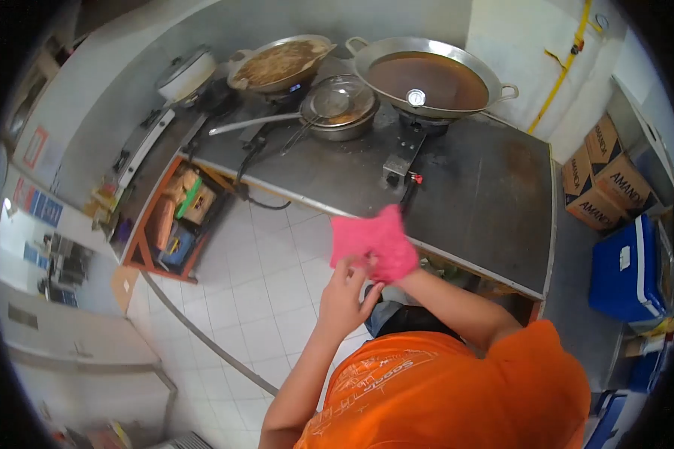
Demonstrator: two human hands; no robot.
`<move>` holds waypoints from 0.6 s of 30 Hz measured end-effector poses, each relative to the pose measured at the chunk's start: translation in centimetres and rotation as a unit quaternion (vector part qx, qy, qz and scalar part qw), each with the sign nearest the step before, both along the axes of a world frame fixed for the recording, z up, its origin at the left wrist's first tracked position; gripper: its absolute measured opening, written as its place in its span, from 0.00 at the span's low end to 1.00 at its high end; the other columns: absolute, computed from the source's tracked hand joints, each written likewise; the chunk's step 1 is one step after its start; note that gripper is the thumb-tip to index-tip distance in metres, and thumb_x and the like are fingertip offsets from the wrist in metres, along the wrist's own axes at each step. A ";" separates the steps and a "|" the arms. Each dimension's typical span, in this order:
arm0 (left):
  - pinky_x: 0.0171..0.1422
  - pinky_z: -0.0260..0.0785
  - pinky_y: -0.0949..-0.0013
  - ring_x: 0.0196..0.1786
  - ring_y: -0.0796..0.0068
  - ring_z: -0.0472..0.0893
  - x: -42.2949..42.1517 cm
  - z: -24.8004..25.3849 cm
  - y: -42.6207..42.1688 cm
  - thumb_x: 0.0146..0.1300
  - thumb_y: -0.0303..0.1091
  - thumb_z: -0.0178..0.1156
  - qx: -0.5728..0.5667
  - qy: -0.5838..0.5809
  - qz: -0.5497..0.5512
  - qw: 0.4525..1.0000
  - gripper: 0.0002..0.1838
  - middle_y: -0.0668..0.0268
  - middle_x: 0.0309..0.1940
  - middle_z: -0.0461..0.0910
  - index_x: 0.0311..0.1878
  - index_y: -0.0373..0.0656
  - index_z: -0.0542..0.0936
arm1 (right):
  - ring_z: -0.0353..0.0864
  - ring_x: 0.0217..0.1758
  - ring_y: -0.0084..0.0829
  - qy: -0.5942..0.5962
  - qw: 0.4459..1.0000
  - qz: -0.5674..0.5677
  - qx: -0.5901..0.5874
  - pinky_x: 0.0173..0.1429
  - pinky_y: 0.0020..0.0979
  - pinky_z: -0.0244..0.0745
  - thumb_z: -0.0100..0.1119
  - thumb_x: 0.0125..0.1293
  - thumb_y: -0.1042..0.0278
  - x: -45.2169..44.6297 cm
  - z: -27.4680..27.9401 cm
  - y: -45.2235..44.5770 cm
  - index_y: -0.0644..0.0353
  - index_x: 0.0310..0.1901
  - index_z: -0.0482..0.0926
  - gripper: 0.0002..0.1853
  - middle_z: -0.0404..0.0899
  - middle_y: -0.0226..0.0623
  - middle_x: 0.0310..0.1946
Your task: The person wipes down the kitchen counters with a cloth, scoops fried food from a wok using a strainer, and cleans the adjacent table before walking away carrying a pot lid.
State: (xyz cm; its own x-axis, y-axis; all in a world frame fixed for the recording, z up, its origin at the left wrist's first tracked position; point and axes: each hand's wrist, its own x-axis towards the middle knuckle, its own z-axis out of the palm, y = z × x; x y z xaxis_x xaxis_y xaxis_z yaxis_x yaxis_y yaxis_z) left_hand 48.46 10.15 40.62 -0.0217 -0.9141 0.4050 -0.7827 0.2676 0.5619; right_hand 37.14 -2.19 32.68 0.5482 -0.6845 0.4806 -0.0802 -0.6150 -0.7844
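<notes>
A bright pink cloth [374, 241] is bunched over my right hand [398, 266], whose fingers are hidden by it. Against the lower edge of the cloth is my left hand [348, 294], its thumb apart and its fingertips bent at the cloth. Both hands are in front of the dark counter's near edge, above the tiled floor. Whether the left fingertips pinch the fabric is too blurred to tell.
On the counter [487, 198] stand a wide pan of brown liquid [427, 78] with a dial thermometer, a bubbling pan [281, 63], and strainers over a bowl [341, 105]. Cartons [610, 179] and a blue cooler [625, 273] are at the right.
</notes>
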 end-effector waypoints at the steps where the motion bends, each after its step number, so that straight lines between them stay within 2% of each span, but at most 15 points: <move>1: 0.41 0.77 0.58 0.41 0.56 0.81 0.9 -0.3 -0.4 0.61 0.32 0.69 0.009 0.045 0.004 0.999 0.14 0.55 0.52 0.76 0.47 0.40 0.79 | 0.78 0.51 0.36 0.008 0.998 -0.050 -0.028 0.57 0.41 0.74 0.47 0.76 0.42 -1.7 1.7 -0.8 0.58 0.57 0.76 0.26 0.81 0.43 0.51; 2: 0.39 0.76 0.62 0.40 0.60 0.81 1.9 -0.5 -0.9 0.60 0.30 0.70 0.018 0.090 0.009 0.996 0.14 0.56 0.52 0.77 0.47 0.40 0.79 | 0.77 0.53 0.37 0.047 0.993 -0.100 -0.027 0.58 0.41 0.73 0.48 0.76 0.43 -3.5 2.0 -1.9 0.59 0.58 0.75 0.26 0.79 0.43 0.53; 3: 0.39 0.76 0.62 0.40 0.60 0.81 3.1 -1.4 -1.3 0.60 0.30 0.70 0.023 0.086 -0.003 0.996 0.14 0.56 0.52 0.77 0.47 0.40 0.79 | 0.75 0.55 0.37 0.081 0.987 -0.138 -0.012 0.60 0.41 0.72 0.48 0.75 0.43 -4.8 -0.4 -3.1 0.59 0.59 0.74 0.26 0.78 0.43 0.54; 5: 0.34 0.72 0.65 0.35 0.65 0.80 6.2 -4.4 -2.0 0.60 0.29 0.70 0.126 0.144 0.046 0.980 0.16 0.57 0.50 0.78 0.51 0.40 0.78 | 0.72 0.60 0.37 0.156 0.965 -0.209 0.021 0.63 0.42 0.69 0.50 0.74 0.43 -7.2 -5.0 -5.1 0.60 0.60 0.73 0.27 0.76 0.43 0.58; 7: 0.33 0.71 0.67 0.35 0.67 0.80 8.9 -6.8 -2.8 0.61 0.28 0.70 0.160 0.140 0.054 0.976 0.16 0.58 0.49 0.79 0.51 0.40 0.79 | 0.70 0.64 0.38 0.201 0.942 -0.263 0.058 0.67 0.42 0.67 0.51 0.73 0.43 -7.7 -9.7 -7.3 0.60 0.62 0.72 0.28 0.73 0.44 0.61; 9: 0.32 0.70 0.69 0.34 0.69 0.79 10.8 -7.5 -4.4 0.61 0.27 0.69 0.196 0.135 0.066 0.969 0.15 0.58 0.48 0.80 0.51 0.39 0.79 | 0.67 0.68 0.38 0.203 0.924 -0.311 0.085 0.70 0.42 0.65 0.53 0.73 0.44 -5.7 -13.9 -11.8 0.61 0.64 0.71 0.30 0.70 0.44 0.65; 11: 0.29 0.70 0.74 0.35 0.76 0.80 12.6 -7.5 -6.1 0.62 0.26 0.68 0.224 0.126 0.092 0.962 0.13 0.62 0.47 0.82 0.49 0.40 0.80 | 0.64 0.72 0.39 0.177 0.911 -0.359 0.103 0.73 0.42 0.63 0.54 0.72 0.44 -2.2 -18.1 -17.9 0.61 0.65 0.70 0.31 0.68 0.44 0.69; 14: 0.29 0.69 0.72 0.33 0.73 0.80 15.6 -7.1 -8.6 0.61 0.25 0.68 0.213 0.127 0.116 0.962 0.13 0.60 0.45 0.82 0.49 0.38 0.79 | 0.60 0.79 0.39 0.146 0.885 -0.429 0.105 0.78 0.43 0.59 0.56 0.70 0.45 3.0 -22.4 -28.8 0.62 0.67 0.68 0.34 0.64 0.44 0.74; 16: 0.30 0.70 0.73 0.34 0.75 0.80 17.7 -6.5 -9.4 0.62 0.25 0.67 0.218 0.130 0.136 0.958 0.12 0.61 0.46 0.83 0.49 0.38 0.80 | 0.50 0.84 0.38 0.277 0.820 -0.487 0.121 0.81 0.44 0.54 0.62 0.63 0.49 3.8 -17.2 -33.3 0.61 0.70 0.66 0.38 0.59 0.45 0.78; 17: 0.30 0.70 0.74 0.35 0.76 0.80 18.9 -6.5 -9.5 0.63 0.26 0.66 0.217 0.141 0.164 0.952 0.12 0.61 0.47 0.83 0.49 0.37 0.79 | 0.50 0.84 0.38 0.277 0.818 -0.489 0.123 0.81 0.44 0.54 0.62 0.63 0.49 4.1 -13.7 -34.8 0.61 0.70 0.66 0.38 0.59 0.45 0.78; 18: 0.30 0.71 0.74 0.35 0.76 0.80 20.0 -6.7 -9.5 0.64 0.26 0.65 0.216 0.153 0.193 0.945 0.11 0.61 0.48 0.83 0.49 0.37 0.79 | 0.58 0.80 0.41 0.299 0.763 -0.565 0.096 0.78 0.44 0.59 0.62 0.62 0.51 4.4 -10.1 -36.0 0.61 0.66 0.70 0.34 0.65 0.47 0.73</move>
State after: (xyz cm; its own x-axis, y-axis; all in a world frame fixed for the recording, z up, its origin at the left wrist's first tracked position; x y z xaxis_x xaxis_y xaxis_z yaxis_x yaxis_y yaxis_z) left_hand 68.47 0.64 33.88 0.4038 -0.9118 -0.0737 -0.5586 -0.3096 0.7695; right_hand 41.53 -38.24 22.56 -0.3611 -0.9093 0.2070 -0.8532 0.2325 -0.4669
